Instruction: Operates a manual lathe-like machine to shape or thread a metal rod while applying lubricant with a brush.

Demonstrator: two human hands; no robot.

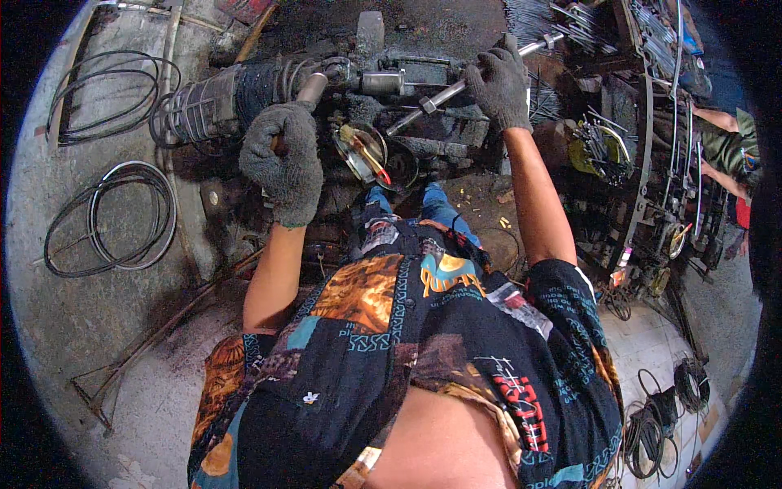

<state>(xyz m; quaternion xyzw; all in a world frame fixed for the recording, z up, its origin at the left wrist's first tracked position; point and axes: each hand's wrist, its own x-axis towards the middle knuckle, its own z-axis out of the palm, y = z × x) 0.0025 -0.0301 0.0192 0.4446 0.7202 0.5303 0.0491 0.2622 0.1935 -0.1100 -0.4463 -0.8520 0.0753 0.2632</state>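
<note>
Gray-gloved right hand (498,85) grips long silver steel rod (446,96); gray-gloved left hand (283,159) fisted, contents unclear. Round yellow container (577,155): thin gray metal pieces (604,145).

A black coiled cable (173,210) lies on the grey concrete floor (106,310) at left, with a grey ribbed cylinder (204,102) far right of it. A long silver metal rod (446,95) slants toward far right, a round metal dish (349,163) left of its near end, a yellow container (578,155) farther right.

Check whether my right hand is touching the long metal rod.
Touching. The head view shows the gloved right hand wrapped around the long metal rod, which emerges on both sides of the fist.
</note>
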